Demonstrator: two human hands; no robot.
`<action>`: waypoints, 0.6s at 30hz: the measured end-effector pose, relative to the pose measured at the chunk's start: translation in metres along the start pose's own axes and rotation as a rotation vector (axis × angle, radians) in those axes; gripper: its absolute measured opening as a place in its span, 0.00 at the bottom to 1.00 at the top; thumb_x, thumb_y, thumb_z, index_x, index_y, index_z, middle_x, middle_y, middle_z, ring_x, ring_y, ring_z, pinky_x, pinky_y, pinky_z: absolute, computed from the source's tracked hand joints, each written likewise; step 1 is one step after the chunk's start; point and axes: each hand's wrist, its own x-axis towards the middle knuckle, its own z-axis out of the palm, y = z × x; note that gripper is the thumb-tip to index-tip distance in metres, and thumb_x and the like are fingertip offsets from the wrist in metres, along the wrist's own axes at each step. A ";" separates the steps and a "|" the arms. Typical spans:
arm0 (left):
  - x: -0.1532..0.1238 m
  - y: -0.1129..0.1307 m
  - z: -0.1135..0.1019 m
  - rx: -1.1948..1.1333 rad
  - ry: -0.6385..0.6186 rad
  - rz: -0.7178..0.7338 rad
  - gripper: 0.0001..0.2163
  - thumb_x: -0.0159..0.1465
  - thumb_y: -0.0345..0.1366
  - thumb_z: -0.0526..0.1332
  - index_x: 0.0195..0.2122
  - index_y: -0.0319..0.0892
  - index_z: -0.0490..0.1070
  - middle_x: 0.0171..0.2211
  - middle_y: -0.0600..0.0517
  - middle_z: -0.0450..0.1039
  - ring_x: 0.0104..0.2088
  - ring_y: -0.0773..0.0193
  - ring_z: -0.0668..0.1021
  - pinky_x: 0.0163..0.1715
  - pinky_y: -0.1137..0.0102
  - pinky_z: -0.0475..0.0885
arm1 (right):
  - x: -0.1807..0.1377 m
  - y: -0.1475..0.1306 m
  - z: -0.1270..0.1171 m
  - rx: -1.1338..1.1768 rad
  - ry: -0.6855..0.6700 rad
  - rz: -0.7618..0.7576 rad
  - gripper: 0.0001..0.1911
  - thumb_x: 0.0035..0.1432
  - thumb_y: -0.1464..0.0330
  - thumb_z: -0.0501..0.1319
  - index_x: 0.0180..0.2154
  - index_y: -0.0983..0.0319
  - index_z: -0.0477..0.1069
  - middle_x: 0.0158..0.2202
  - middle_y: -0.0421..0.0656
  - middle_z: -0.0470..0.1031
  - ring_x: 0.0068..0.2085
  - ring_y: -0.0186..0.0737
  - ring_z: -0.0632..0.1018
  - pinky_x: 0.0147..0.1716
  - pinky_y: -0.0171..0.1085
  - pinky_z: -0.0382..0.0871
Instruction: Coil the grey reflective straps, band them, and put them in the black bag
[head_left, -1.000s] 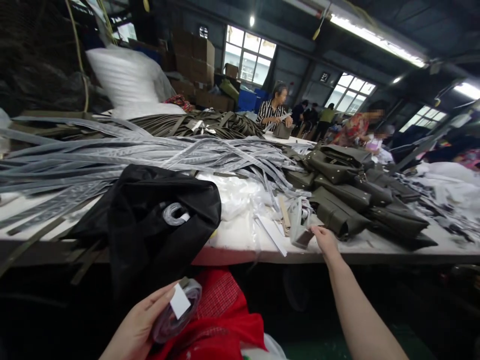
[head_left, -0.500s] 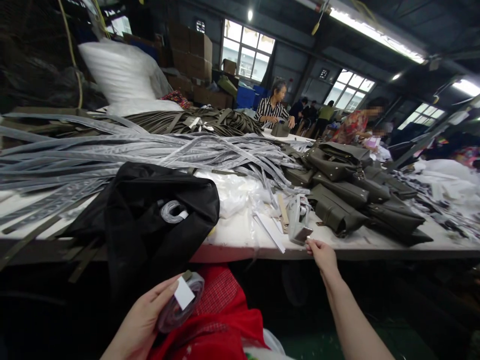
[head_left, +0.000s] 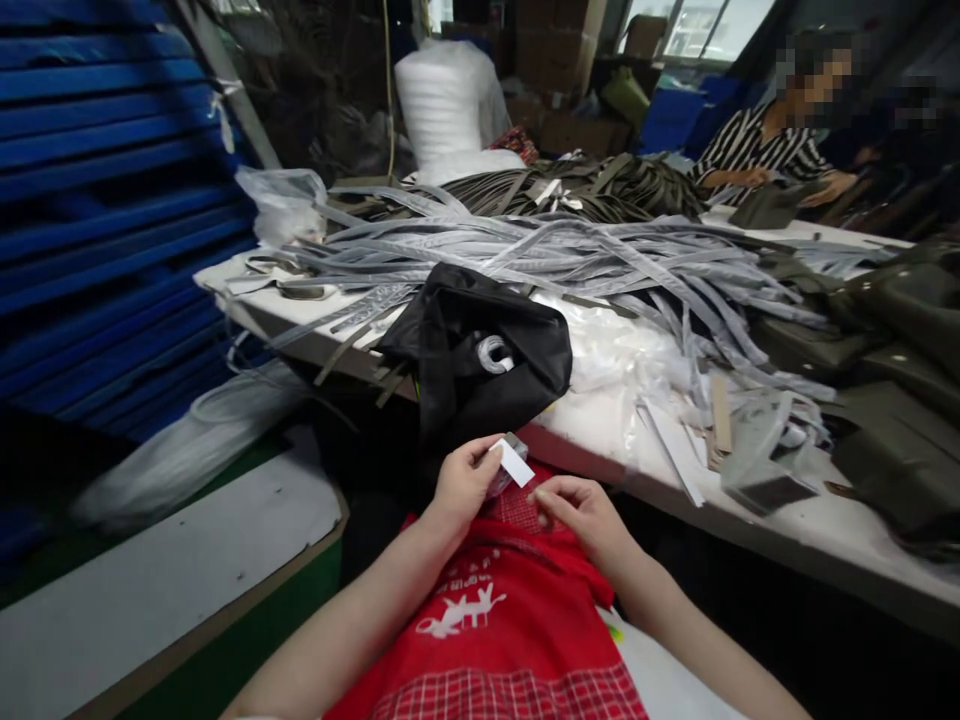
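Observation:
My left hand is closed around a rolled-up strap in clear plastic, a white paper tag lying against its outer side under my thumb. My right hand is just right of the tag, thumb and forefinger pinched together; whatever is between them is too small to make out. Both hands are over my red apron, in front of the table edge. Just beyond them a black bag gapes at the edge, with another wrapped roll inside. A grey tape dispenser stands to the right.
Plastic-wrapped straps spread across the white table, bare dark straps behind them. Olive bags pile up at right. Blue stacked panels and a white-topped bench stand left. A person in stripes works across the table.
My right hand has moved left from the tape dispenser to beside the tag. My left hand still holds the rolled strap. The view has swung left, bringing in the blue panels.

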 end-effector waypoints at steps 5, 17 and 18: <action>-0.004 0.004 -0.004 -0.031 0.026 -0.001 0.19 0.51 0.42 0.71 0.41 0.37 0.79 0.38 0.44 0.81 0.36 0.59 0.81 0.35 0.70 0.74 | 0.024 0.013 0.010 -0.016 -0.024 0.041 0.22 0.51 0.51 0.66 0.27 0.65 0.77 0.19 0.40 0.73 0.22 0.32 0.70 0.25 0.33 0.64; -0.013 0.016 -0.009 0.000 0.014 0.026 0.20 0.57 0.43 0.66 0.46 0.35 0.77 0.36 0.44 0.81 0.31 0.61 0.80 0.29 0.71 0.74 | 0.045 0.025 0.020 0.080 -0.118 0.055 0.19 0.49 0.53 0.68 0.30 0.65 0.77 0.24 0.42 0.76 0.24 0.33 0.72 0.28 0.34 0.66; -0.015 0.016 -0.009 0.069 0.008 0.068 0.19 0.58 0.43 0.64 0.46 0.36 0.77 0.37 0.43 0.81 0.31 0.60 0.81 0.30 0.70 0.75 | 0.047 0.024 0.022 0.084 -0.121 0.045 0.19 0.50 0.53 0.68 0.28 0.65 0.77 0.24 0.42 0.76 0.24 0.33 0.72 0.28 0.34 0.66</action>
